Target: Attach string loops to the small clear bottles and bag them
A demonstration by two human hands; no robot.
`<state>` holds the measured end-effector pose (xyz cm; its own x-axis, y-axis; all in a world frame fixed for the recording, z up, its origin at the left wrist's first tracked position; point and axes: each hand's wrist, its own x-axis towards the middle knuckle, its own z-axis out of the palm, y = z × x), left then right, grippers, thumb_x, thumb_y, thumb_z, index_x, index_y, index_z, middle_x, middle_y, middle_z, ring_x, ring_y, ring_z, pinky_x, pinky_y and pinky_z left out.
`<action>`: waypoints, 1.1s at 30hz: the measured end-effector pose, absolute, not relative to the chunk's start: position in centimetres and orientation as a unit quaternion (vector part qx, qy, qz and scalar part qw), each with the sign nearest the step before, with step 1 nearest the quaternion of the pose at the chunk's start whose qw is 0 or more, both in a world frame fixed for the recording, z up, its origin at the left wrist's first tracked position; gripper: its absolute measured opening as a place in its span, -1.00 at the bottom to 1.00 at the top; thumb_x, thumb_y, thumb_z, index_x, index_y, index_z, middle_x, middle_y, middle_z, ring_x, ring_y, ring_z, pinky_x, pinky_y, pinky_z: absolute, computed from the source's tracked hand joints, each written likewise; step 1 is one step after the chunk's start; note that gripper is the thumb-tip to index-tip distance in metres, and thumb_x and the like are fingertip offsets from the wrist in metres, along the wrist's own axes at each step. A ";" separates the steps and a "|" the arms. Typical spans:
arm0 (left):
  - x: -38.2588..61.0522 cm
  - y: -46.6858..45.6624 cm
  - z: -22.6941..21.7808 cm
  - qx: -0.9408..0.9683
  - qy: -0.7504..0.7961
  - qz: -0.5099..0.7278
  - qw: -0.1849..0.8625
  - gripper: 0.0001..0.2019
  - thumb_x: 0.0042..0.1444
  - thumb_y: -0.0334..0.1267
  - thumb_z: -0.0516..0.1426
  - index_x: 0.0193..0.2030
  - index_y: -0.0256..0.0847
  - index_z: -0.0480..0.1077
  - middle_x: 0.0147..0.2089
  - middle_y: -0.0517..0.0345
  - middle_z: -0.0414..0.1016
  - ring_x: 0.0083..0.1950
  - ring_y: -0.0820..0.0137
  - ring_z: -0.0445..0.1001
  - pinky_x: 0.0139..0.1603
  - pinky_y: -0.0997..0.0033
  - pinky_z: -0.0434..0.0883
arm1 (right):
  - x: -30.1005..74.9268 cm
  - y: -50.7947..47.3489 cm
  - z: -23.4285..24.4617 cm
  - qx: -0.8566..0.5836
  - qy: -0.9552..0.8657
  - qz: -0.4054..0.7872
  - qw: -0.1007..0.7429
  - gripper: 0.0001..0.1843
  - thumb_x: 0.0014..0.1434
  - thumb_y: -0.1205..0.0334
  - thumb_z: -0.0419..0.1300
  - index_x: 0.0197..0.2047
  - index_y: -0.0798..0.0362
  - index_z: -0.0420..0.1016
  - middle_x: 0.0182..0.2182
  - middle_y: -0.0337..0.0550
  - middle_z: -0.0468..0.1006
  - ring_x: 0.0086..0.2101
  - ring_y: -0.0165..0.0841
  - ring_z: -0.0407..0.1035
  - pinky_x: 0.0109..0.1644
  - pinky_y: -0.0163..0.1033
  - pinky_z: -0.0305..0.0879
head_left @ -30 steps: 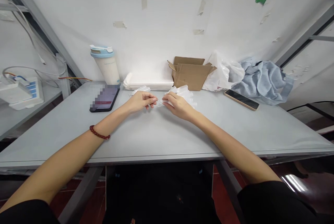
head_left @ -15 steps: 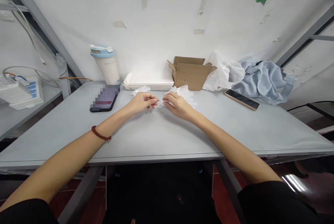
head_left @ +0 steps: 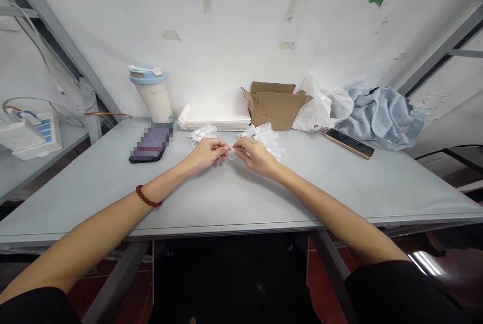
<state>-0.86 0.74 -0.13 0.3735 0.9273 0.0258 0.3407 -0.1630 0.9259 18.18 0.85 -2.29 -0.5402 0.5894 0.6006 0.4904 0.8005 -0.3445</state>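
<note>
My left hand (head_left: 210, 152) and my right hand (head_left: 252, 154) meet fingertip to fingertip above the grey table. Both are closed in a pinch. Between them a thin white loop (head_left: 231, 157), like a cord or ring, hangs from the fingertips; its ends are hidden by the fingers. Behind my left hand lies a bunch of small clear and white plastic pieces (head_left: 204, 133) with thin loops. A pile of translucent white plastic pieces (head_left: 267, 137) lies behind my right hand, partly covered by it.
Along the wall stand a tumbler (head_left: 153, 93), a stack of white trays (head_left: 215, 117), an open cardboard box (head_left: 277, 108), a white plastic bag (head_left: 322, 105) and blue cloth (head_left: 381, 112). Phones lie at the left (head_left: 151, 143) and right (head_left: 349, 143). The table's front edge (head_left: 226, 231) is near me.
My left hand has shifted slightly down, uncovering more of the plastic bunch behind it. The two hands' fingertips have drawn closer together around the white loop.
</note>
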 end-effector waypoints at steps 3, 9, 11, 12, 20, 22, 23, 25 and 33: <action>-0.9 0.9 -0.1 0.696 0.456 0.323 0.451 -0.81 0.04 -0.17 0.14 -0.37 -0.29 0.41 -0.45 0.13 0.48 -0.54 0.49 0.37 -0.49 0.43 0.34 | 18.1 0.8 -2.1 -0.325 -0.866 0.079 0.371 -0.86 0.24 0.25 -0.01 -0.25 0.09 0.33 -0.34 -0.05 0.47 -0.33 -0.33 0.36 -0.24 -0.22 0.31; -1.3 1.4 0.7 0.700 0.442 0.351 0.438 -0.82 0.00 -0.18 0.16 -0.41 -0.28 0.41 -0.43 0.10 0.48 -0.43 0.42 0.43 -0.44 0.42 0.36 | 18.1 0.2 -1.1 -0.411 -0.822 0.132 0.372 -0.70 0.18 0.11 0.11 -0.11 0.15 0.36 -0.26 -0.02 0.52 -0.35 -0.34 0.38 -0.25 -0.24 0.29; -1.4 1.5 1.0 0.693 0.447 0.358 0.438 -0.83 -0.01 -0.19 0.16 -0.41 -0.28 0.41 -0.45 0.10 0.47 -0.42 0.41 0.44 -0.44 0.43 0.36 | 18.1 0.1 -0.8 -0.443 -0.807 0.167 0.353 -0.66 0.19 0.07 0.11 -0.10 0.18 0.38 -0.37 -0.08 0.52 -0.45 -0.37 0.35 -0.31 -0.26 0.26; -1.5 1.5 1.1 0.690 0.450 0.361 0.437 -0.83 -0.01 -0.20 0.17 -0.40 -0.28 0.42 -0.46 0.11 0.46 -0.42 0.42 0.43 -0.44 0.44 0.36 | 18.2 0.0 -0.6 -0.452 -0.802 0.181 0.345 -0.67 0.21 0.07 0.09 -0.11 0.18 0.39 -0.43 -0.12 0.51 -0.49 -0.38 0.33 -0.34 -0.27 0.23; -1.2 1.1 0.8 0.700 0.440 0.381 0.414 -0.83 -0.01 -0.20 0.14 -0.43 -0.28 0.39 -0.47 0.13 0.45 -0.48 0.46 0.40 -0.50 0.49 0.35 | 18.2 0.2 -0.7 -0.407 -0.831 0.129 0.356 -0.74 0.25 0.20 0.03 -0.19 0.19 0.47 -0.46 -0.12 0.47 -0.47 -0.39 0.28 -0.33 -0.29 0.15; -1.1 0.9 0.7 0.704 0.439 0.381 0.407 -0.83 -0.01 -0.19 0.13 -0.44 -0.29 0.39 -0.47 0.13 0.44 -0.49 0.47 0.40 -0.49 0.48 0.35 | 18.2 0.2 -1.0 -0.399 -0.837 0.114 0.357 -0.75 0.25 0.22 0.03 -0.17 0.19 0.47 -0.45 -0.11 0.48 -0.46 -0.38 0.29 -0.33 -0.29 0.15; -1.1 0.8 0.6 0.705 0.439 0.380 0.407 -0.82 -0.01 -0.19 0.13 -0.44 -0.29 0.39 -0.48 0.13 0.43 -0.49 0.47 0.40 -0.49 0.48 0.35 | 18.2 0.2 -1.1 -0.396 -0.839 0.108 0.358 -0.75 0.25 0.22 0.03 -0.17 0.18 0.46 -0.44 -0.11 0.48 -0.46 -0.38 0.29 -0.33 -0.29 0.16; -1.0 0.7 0.6 0.706 0.438 0.381 0.407 -0.81 -0.01 -0.18 0.13 -0.44 -0.29 0.39 -0.48 0.13 0.44 -0.49 0.46 0.40 -0.49 0.47 0.36 | 18.2 0.2 -1.4 -0.393 -0.841 0.098 0.359 -0.76 0.25 0.23 0.03 -0.17 0.18 0.45 -0.45 -0.11 0.47 -0.46 -0.37 0.28 -0.34 -0.29 0.16; -0.9 0.3 0.9 0.703 0.435 0.384 0.412 -0.81 -0.01 -0.18 0.13 -0.44 -0.29 0.38 -0.48 0.13 0.43 -0.49 0.45 0.40 -0.48 0.46 0.36 | 18.1 0.1 -1.6 -0.383 -0.841 0.086 0.372 -0.75 0.25 0.21 0.03 -0.16 0.19 0.44 -0.47 -0.11 0.47 -0.49 -0.38 0.26 -0.36 -0.29 0.15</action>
<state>-0.91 0.27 0.94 0.3272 0.9273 0.1818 0.2948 -0.2830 0.9127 18.13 0.10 -1.60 -0.4303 0.7081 0.5599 0.5799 0.6922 -0.4296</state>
